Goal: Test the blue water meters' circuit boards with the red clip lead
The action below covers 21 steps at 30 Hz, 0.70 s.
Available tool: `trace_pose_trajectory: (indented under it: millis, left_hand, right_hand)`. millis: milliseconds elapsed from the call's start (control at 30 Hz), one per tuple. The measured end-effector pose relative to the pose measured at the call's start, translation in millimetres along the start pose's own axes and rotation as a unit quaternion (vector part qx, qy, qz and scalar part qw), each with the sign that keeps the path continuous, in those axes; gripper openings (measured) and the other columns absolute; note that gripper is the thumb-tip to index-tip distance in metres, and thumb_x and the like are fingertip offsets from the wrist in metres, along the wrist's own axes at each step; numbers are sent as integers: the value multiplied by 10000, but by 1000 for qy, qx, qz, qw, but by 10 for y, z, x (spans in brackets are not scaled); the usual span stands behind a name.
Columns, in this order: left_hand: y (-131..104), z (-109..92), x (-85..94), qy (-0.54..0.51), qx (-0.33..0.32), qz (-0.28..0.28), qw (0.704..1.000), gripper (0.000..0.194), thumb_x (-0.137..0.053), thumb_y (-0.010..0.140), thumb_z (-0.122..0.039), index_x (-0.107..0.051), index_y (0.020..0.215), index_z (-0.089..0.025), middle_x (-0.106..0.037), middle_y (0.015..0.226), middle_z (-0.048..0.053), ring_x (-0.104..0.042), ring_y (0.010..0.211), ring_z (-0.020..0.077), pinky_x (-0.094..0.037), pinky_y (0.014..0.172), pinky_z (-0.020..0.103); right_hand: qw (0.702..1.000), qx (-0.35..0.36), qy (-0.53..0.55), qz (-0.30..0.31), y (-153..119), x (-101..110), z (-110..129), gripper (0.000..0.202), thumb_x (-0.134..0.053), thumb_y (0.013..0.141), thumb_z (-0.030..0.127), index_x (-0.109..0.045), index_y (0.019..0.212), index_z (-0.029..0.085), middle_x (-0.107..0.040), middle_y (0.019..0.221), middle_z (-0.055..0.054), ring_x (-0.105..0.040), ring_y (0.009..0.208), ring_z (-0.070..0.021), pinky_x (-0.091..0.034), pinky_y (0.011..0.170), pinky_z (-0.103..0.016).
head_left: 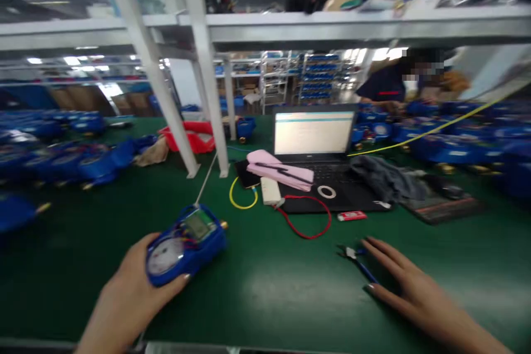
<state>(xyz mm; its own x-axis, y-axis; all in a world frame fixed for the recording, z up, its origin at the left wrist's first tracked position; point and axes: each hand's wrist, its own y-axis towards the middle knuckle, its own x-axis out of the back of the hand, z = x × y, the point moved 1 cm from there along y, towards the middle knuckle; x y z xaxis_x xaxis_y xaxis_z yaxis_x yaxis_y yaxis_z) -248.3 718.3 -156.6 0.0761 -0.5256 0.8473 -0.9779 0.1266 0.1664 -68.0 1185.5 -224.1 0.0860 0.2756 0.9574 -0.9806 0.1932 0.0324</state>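
Observation:
My left hand (135, 287) is closed around a blue meter device (186, 246), which has a small display, exposed wires, a round dial and a brass fitting. At the right, my right hand (409, 285) has its fingers apart over the green tabletop (265, 298). Its fingertips are beside blue-handled pliers (360, 265) lying on the table, and nothing shows gripped between them.
A laptop (314, 133) stands behind, with a pink cloth (280, 170), a red cable (305, 237) and a grey cloth (385, 178) around it. Metal posts rise at left centre. Blue devices line both sides. A person sits at the back right.

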Motion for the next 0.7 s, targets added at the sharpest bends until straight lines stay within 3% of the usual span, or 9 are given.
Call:
trace_pose_trajectory:
  millis: [67, 200, 333, 400, 467, 533, 633, 700]
  left_hand:
    - [-298, -214, -78, 1, -8, 24, 1000, 741, -698, 587, -498, -390, 1205, -231, -543, 1157, 113, -608, 940, 317, -521, 861, 505]
    - [-517, -701, -337, -22, -69, 21, 997, 781, -754, 590, -394, -336, 1232, -242, -539, 1151, 113, -585, 1016, 312, -517, 881, 493]
    - [-564, -852, -337, -52, -100, 59, 992, 815, -781, 589, -366, -340, 1259, -224, -526, 1180, 139, -578, 1025, 326, -518, 869, 503]
    - [-517, -846, -243, -76, -125, 71, 987, 699, -728, 671, -369, -374, 1259, -236, -514, 1210, 124, -565, 1055, 307, -510, 883, 490]
    - [-432, -847, -144, -103, -153, 63, 981, 444, -605, 794, -362, -456, 1195, -246, -534, 1177, 92, -557, 1066, 268, -493, 906, 461]
    - [-330, -874, -82, -115, -178, 42, 976, 214, -494, 863, -317, -545, 1056, -240, -574, 1077, 65, -565, 1017, 233, -486, 887, 423]
    - [-201, -943, -77, -94, -196, 27, 976, 105, -490, 842, -216, -591, 873, -218, -599, 934, 39, -572, 901, 205, -478, 816, 387]
    - [-147, -986, -101, -83, -209, 35, 974, 99, -509, 824, -162, -597, 832, -207, -599, 895, 28, -566, 865, 189, -467, 796, 368]
  right_hand:
    - [999, 34, -9, -20, -35, -18, -125, 699, -485, 802, 592, -456, 1374, 190, -477, 1381, -160, -540, 1172, -358, -472, 962, -586]
    - [998, 43, -4, -53, -108, 40, -46, 679, -462, 785, 617, -587, 1237, 126, -624, 1130, -191, -610, 1006, -364, -495, 897, -606]
    - [992, -57, 93, -67, -175, 126, 148, 658, -434, 766, 654, -651, 1123, 145, -645, 1056, -167, -630, 948, -353, -517, 860, -562]
    - [970, -123, 198, -67, -208, 126, 197, 627, -436, 751, 683, -680, 1065, 198, -675, 1051, -139, -630, 983, -364, -521, 863, -543]
    - [928, -171, 326, -62, -238, 93, 259, 590, -498, 709, 699, -713, 1001, 233, -703, 1037, -127, -626, 1017, -377, -516, 881, -533]
    - [860, -196, 469, -43, -260, 43, 373, 543, -580, 658, 679, -741, 943, 246, -712, 1035, -134, -645, 980, -381, -522, 863, -534]
    - [735, -190, 650, 20, -289, -19, 631, 434, -633, 653, 600, -762, 892, 262, -711, 1043, -140, -674, 893, -364, -539, 805, -535]
    - [673, -171, 716, 72, -320, -35, 811, 395, -625, 680, 567, -764, 900, 270, -705, 1062, -139, -671, 913, -356, -540, 800, -523]
